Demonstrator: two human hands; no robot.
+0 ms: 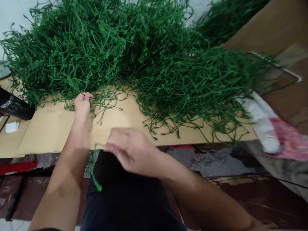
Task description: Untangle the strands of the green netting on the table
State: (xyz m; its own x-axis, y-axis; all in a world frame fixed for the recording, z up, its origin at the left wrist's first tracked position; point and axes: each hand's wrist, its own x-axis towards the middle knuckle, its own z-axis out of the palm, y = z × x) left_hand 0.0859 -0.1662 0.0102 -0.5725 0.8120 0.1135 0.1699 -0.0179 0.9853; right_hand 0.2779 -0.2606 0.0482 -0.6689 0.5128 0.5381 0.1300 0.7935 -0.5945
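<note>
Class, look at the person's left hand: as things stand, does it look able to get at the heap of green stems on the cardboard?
Probably yes. The left hand is already at the near edge of the green stems, fingers closed on a few loose strands, with only bare cardboard around it and nothing between.

Flat cardboard sheet (50, 128) serves as work surface. Pale wall (14, 12) behind its far edge. Brown board (271, 25) leans at right. Dark reddish-brown floor (252, 195) below the near edge, with a grey worn patch (204, 162). Lighting even, diffuse.
</note>
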